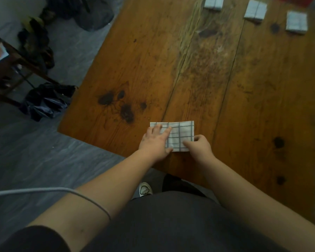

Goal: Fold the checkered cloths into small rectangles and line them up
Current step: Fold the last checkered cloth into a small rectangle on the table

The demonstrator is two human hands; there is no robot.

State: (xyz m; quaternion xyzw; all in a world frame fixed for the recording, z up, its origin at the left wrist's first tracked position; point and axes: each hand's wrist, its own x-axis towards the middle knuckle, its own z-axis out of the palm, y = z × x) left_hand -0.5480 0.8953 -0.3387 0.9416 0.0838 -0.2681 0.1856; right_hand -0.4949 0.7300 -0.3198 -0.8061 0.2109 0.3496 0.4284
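Observation:
A white checkered cloth (181, 134), folded into a rectangle, lies near the front edge of the wooden table (225, 84). My left hand (155, 143) presses flat on the cloth's left half with straight fingers. My right hand (199, 145) pinches the cloth's lower right corner with curled fingers. Three folded cloths lie in a row at the table's far right: one (213, 2) cut off by the frame's top, a second (255, 10), and a third (296, 22).
A red object (296, 0) shows at the top right edge. On the floor to the left are a black plastic bag (45, 101), dark shoes (38, 39) and a low dark stand (5, 64). A grey cable (62, 191) crosses my left forearm.

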